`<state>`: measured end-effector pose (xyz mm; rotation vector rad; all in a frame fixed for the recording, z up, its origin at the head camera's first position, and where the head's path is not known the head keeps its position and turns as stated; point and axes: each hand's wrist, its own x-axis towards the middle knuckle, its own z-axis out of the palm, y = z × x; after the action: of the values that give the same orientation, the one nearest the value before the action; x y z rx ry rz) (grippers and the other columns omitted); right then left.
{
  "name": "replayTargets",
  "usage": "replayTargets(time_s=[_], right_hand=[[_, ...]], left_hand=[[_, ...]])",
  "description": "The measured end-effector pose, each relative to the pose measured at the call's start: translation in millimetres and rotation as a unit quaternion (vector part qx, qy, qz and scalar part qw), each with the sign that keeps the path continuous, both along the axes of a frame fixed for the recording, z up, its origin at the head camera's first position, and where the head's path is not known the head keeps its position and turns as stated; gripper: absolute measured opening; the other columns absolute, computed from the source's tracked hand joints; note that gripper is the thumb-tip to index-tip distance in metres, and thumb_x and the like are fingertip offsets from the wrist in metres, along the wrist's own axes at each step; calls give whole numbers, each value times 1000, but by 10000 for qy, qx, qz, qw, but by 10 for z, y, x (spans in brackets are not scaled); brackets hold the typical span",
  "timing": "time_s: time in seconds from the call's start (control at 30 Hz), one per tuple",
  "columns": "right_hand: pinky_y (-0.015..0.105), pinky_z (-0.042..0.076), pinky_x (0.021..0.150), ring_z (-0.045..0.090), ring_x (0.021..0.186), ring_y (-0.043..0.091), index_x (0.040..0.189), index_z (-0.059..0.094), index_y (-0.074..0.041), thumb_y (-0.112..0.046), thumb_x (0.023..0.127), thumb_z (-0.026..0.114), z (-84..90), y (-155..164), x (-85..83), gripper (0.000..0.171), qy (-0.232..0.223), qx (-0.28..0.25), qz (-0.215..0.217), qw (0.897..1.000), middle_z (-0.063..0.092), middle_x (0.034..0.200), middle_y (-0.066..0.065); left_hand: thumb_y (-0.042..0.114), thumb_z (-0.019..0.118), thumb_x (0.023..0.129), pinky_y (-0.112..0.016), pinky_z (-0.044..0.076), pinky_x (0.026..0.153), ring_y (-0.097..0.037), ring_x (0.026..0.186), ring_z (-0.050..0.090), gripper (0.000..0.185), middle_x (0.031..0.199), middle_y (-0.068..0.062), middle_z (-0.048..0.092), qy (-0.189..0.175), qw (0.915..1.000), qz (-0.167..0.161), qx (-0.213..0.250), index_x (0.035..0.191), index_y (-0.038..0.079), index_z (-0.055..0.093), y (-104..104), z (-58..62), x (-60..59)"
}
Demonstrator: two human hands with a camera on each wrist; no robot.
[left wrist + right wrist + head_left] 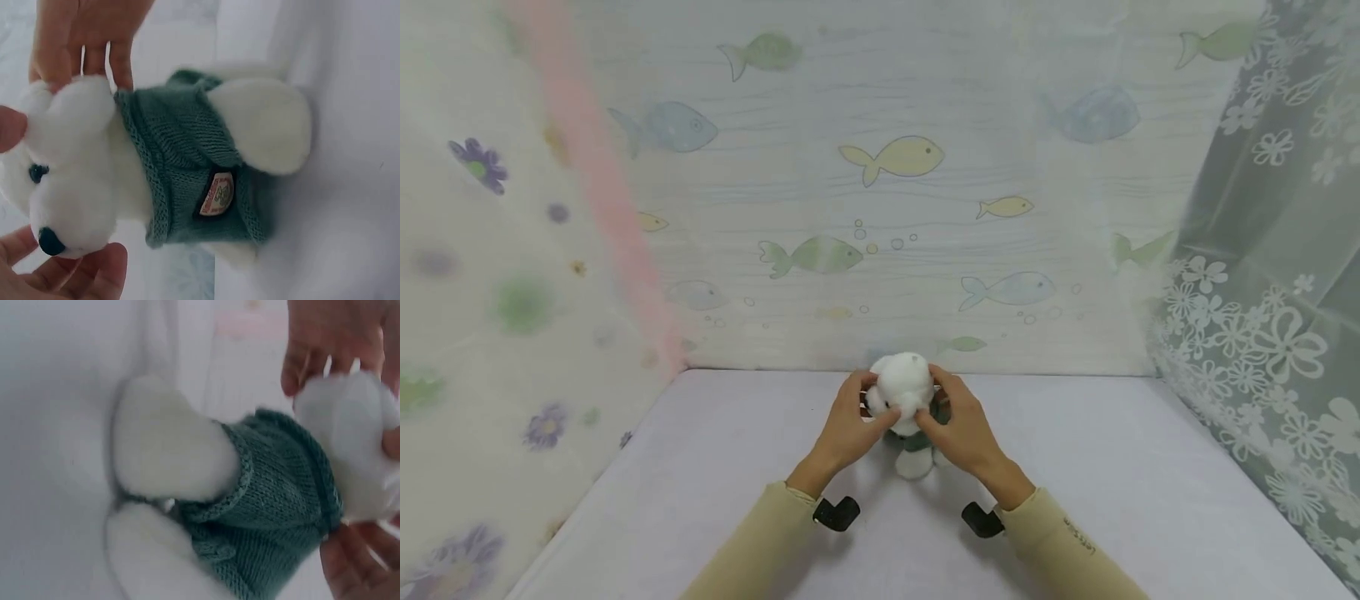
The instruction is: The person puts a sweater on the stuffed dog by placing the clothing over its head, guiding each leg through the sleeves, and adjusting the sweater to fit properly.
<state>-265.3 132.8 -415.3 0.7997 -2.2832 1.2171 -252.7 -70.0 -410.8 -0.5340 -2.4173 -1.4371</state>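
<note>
- a white plush bear (904, 392) in a green knitted sweater (187, 175) stands upright on the pale counter (1112, 483), near its back edge and close to the fish-printed wall (887, 208).
- the left hand (848, 427) grasps the left side of the bear's head, fingers curled round it, thumb at the front.
- the right hand (958, 425) grasps the right side of the bear's head in the same way; both hands touch the head, with the bear between them.
- in the left wrist view the bear's dark nose (50, 240) and one eye show, and a small oval label (217, 195) sits on the sweater.
- in the right wrist view the bear's white feet (169, 456) rest against the counter below the sweater.
- a flowered curtain (1262, 317) hangs to the right of the bear, well apart; a flower-printed sheet (490, 292) stands to the bear's left.
</note>
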Motion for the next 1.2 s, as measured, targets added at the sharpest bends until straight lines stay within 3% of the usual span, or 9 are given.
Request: replayTargets(time_s=[0.17, 0.27, 0.43, 0.57, 0.67, 0.8, 1.03, 1.2], right_hand=[[44, 50, 84, 55, 105, 18, 145, 40, -12, -3, 86, 57, 79, 224, -76, 61, -400, 178, 747, 9962, 56, 125, 3], [46, 48, 86, 55, 108, 20, 143, 43, -13, -2, 87, 57, 127, 325, -103, 58, -402, 323, 917, 9944, 56, 127, 3], [31, 47, 67, 54, 78, 17, 127, 57, -13, -3, 84, 65, 120, 326, -50, 44, 85, 286, 259, 9992, 59, 98, 0], [24, 40, 53, 47, 60, 11, 121, 56, -11, -3, 81, 64, 152, 237, 96, 42, 29, 249, -128, 9996, 56, 78, -6], [24, 42, 53, 51, 62, 11, 127, 52, -11, -7, 79, 68, 167, 184, 157, 51, -63, 425, -223, 9988, 56, 80, -7], [24, 43, 56, 54, 70, 14, 136, 46, -8, -19, 75, 78, 164, 168, 186, 70, -7, 875, -390, 9954, 57, 91, -1], [23, 41, 57, 50, 77, 18, 145, 35, -10, -23, 73, 84, 102, 271, 135, 88, -51, 1471, -257, 9888, 49, 107, 5], [24, 41, 57, 49, 76, 17, 144, 37, -11, -25, 74, 84, 91, 306, 85, 86, 39, 1416, -192, 9897, 50, 105, 3]], left_hand=[[23, 67, 87, -37, 52, 78, -16, 92, 55, 52, 106, -7, 53, 131, 9999, 25, -27, 128, 4, 42, 39, 0, 205], [17, 65, 88, -36, 52, 77, -14, 87, 57, 45, 99, -4, 56, 215, 9998, 47, -15, 126, 5, 43, 19, 15, 246], [-3, 59, 85, -28, 45, 66, -16, 76, 51, 43, 95, -7, 53, 706, 9955, 466, -437, 126, 0, 48, -86, 46, 113], [-3, 65, 81, -30, 46, 65, -21, 82, 54, 59, 104, -8, 55, 555, 9945, 58, -890, 135, 7, 46, -150, 80, 4], [1, 69, 81, -36, 49, 69, -24, 88, 58, 63, 107, -6, 59, 255, 9957, -340, -827, 138, 13, 45, -155, 94, -27], [1, 73, 79, -35, 49, 70, -20, 86, 59, 62, 100, -1, 62, 262, 9972, -329, -615, 134, 13, 46, -100, 66, 3], [8, 78, 78, -29, 50, 65, -17, 77, 60, 55, 88, -1, 61, 1039, 9936, -83, -426, 122, 4, 45, 75, -60, 139], [13, 82, 75, -32, 50, 70, -19, 79, 55, 58, 91, -5, 54, 1546, 9848, 498, -620, 120, 2, 48, 129, -84, 138]])
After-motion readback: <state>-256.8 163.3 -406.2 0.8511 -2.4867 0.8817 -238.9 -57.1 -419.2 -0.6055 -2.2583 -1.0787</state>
